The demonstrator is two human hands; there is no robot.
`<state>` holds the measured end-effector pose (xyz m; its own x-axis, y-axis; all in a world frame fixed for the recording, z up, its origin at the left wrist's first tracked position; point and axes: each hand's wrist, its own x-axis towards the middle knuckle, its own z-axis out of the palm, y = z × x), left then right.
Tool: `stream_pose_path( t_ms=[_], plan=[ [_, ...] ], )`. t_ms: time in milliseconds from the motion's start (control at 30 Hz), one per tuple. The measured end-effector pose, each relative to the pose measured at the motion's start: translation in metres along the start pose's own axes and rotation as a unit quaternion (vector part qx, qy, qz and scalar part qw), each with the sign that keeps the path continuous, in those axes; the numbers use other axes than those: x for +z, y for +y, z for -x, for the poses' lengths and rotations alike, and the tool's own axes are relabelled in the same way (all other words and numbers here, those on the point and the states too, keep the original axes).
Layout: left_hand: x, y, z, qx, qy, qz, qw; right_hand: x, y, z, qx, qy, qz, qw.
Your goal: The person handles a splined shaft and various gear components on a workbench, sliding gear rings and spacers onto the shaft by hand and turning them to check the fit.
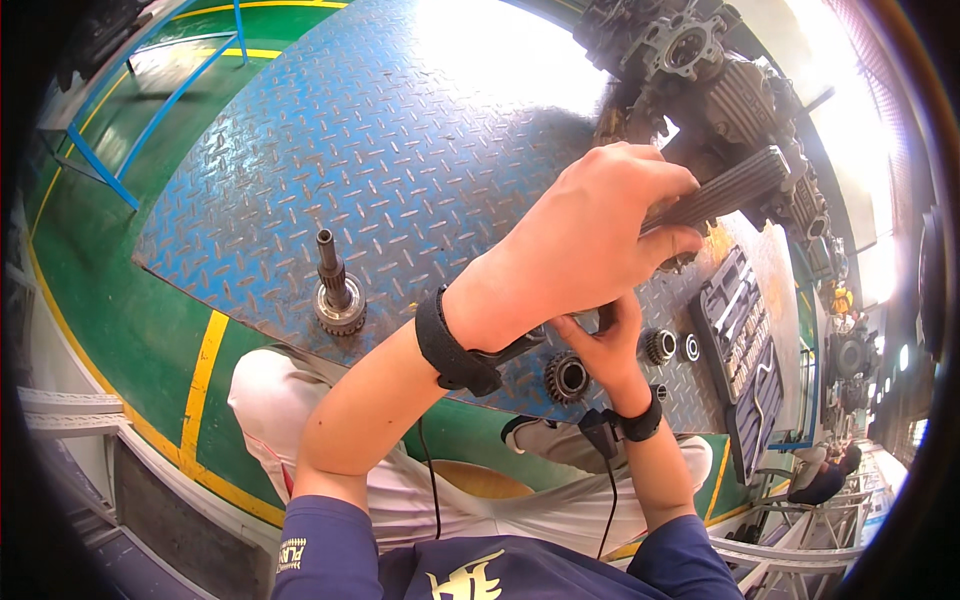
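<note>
My left hand [590,230] reaches across to the right, thumb and fingers closed round a long grey splined shaft [735,188]. The shaft points up and to the right above the table. Beneath it, my right hand [612,345] is bent round something dark; most of its fingers are hidden behind my left hand. Close to my right wrist a dark toothed gear [567,378] lies on the table. A smaller gear [660,347] and a pale ring [691,347] lie to its right. On the left, another shaft with a gear at its base [340,300] stands upright.
The table has a blue steel tread-plate top [270,190]. At its right lies an open case of sockets and wrenches [738,340]. A large metal gearbox assembly [740,105] stands at the far right. Dark cables hang from both wristbands. A blue rail frame [150,130] stands beyond the left edge.
</note>
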<state>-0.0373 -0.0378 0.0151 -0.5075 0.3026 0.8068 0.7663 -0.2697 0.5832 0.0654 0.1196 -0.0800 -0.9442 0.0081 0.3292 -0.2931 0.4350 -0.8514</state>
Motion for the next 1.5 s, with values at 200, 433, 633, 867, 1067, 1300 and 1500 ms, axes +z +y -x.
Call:
stream_pose_path(
  t_ms=[200,433,633,867,1067,1300,1500],
  plan=[
    [-0.002,0.003,0.002,-0.015,-0.017,0.0,1.0,0.008,-0.011,-0.006,0.037,0.002,-0.034,0.999],
    [-0.008,0.005,-0.001,-0.059,-0.068,0.023,0.996,0.01,0.003,-0.007,-0.011,0.035,0.062,0.997],
    [-0.016,0.007,-0.001,-0.118,-0.1,0.089,0.984,0.015,-0.01,-0.015,-0.048,0.019,0.054,0.997],
    [-0.006,0.001,0.0,-0.105,-0.096,0.137,0.98,-0.011,-0.003,-0.008,-0.08,-0.018,0.046,0.996],
    [0.004,0.002,0.005,-0.097,-0.09,0.133,0.982,-0.016,0.005,-0.009,-0.092,-0.029,0.032,0.995],
    [0.004,0.001,0.008,-0.091,-0.082,0.125,0.985,-0.014,0.001,-0.011,-0.037,-0.022,0.008,0.999],
    [0.003,0.003,0.007,-0.085,-0.079,0.123,0.986,-0.014,0.0,-0.012,-0.02,-0.027,-0.006,0.999]
  ],
)
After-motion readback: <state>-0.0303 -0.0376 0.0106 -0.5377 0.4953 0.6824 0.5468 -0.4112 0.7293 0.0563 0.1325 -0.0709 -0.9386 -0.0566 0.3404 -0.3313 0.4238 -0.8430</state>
